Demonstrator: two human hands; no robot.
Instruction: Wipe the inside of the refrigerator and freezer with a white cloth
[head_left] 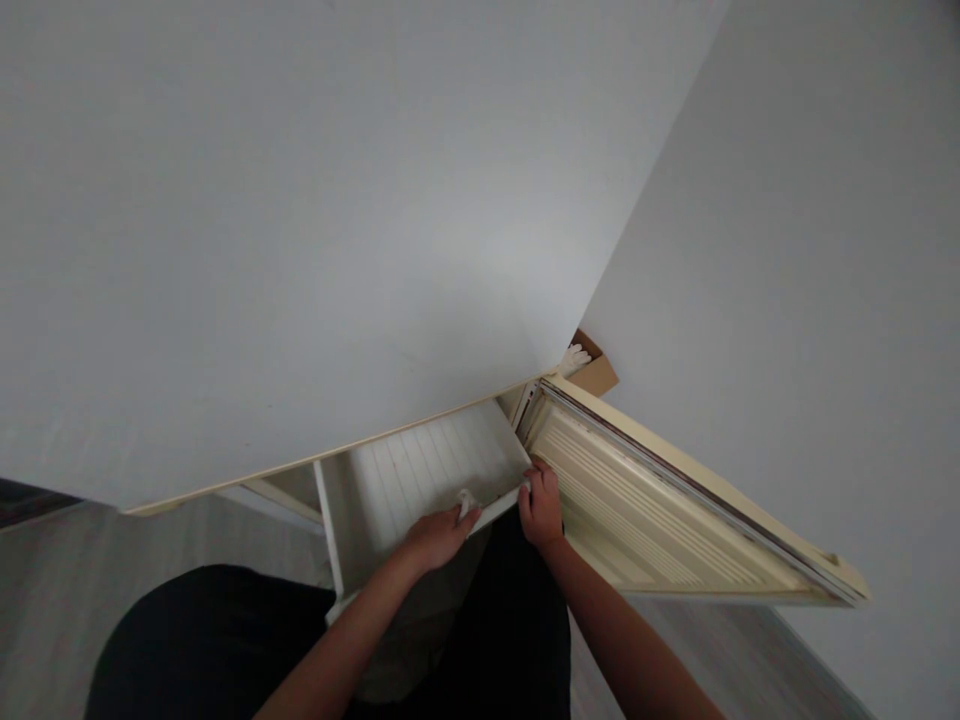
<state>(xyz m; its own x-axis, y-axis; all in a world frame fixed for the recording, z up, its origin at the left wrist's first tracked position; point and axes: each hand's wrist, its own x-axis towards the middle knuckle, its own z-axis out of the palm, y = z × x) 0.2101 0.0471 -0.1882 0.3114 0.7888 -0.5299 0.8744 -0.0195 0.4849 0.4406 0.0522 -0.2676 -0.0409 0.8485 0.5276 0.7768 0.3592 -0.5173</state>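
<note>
A white drawer (427,455) with a ribbed floor is pulled partway out below a large pale upper door or panel (337,220). My left hand (439,535) is at the drawer's front edge, its fingers closed round a small crumpled white cloth or tissue (468,500). At the right front corner of the drawer, my right hand (541,502) grips the rim with its fingers over the edge.
An open cream door (660,500) with a ribbed inner face stands to the right. Behind its hinge side, a cardboard box (596,372) holds white gloves (575,359). My dark-clothed knees are beneath and beside the drawer, above a grey floor (52,600).
</note>
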